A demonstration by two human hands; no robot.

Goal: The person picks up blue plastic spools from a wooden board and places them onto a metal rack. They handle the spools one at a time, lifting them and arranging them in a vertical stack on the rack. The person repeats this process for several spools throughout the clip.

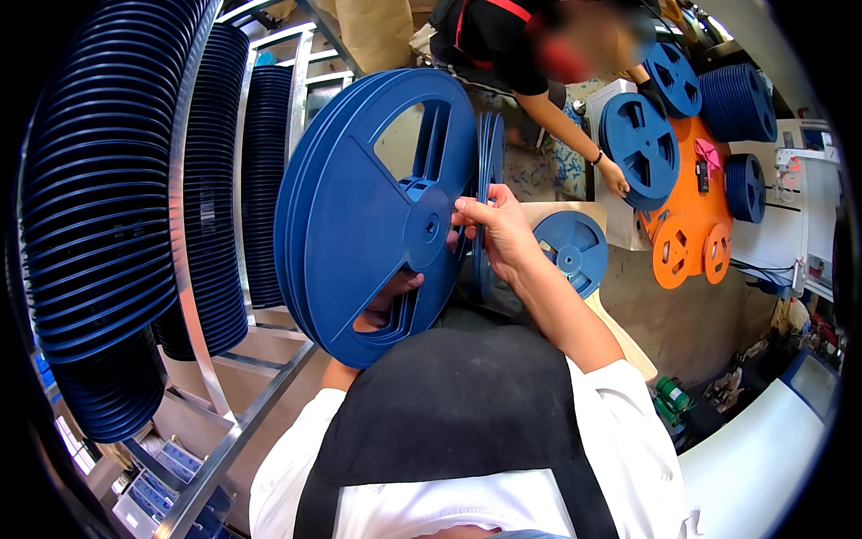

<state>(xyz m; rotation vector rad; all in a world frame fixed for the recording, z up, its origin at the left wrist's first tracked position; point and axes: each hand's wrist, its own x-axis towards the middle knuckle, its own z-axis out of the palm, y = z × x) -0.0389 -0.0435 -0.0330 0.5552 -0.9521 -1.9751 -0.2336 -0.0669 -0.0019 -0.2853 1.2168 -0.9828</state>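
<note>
Holding up a blue reel stack (pixel 359 198) in front of the apron (pixel 449 404), worker has left hand (pixel 388 296) under and behind it. Left grip: fingers wrapped in at the lower window, partly seen through the cutout, taking hold of the stack. So the stack sits above and around that grip, tilted, broad face turned to the worker's right; hub is up and right of the left fingers.

Right hand (pixel 498 225): at the stack's right rim, beside the hub, thumb and fingers drawn close, narrow gap. Thin blue discs (pixel 491 148) stand edge-on at the same spot; can't tell whether it pinches those, the rim, or both.

Just right of the right forearm: one blue reel (pixel 588 247) flat on a pale wooden board (pixel 588 211), near its far edge.

Left side: metal rack (pixel 182 269), long reel rows (pixel 108 180) on it, flanges edge-on.

Orange table (pixel 684 189), right: a larger blue stack (pixel 642 135) at its left edge, co-worker's hand (pixel 615 178) touching the rim. Small blue stack (pixel 745 189) at the right edge, pink cloth (pixel 707 155) nearby, orange reels (pixel 669 238) at the near edge.
</note>
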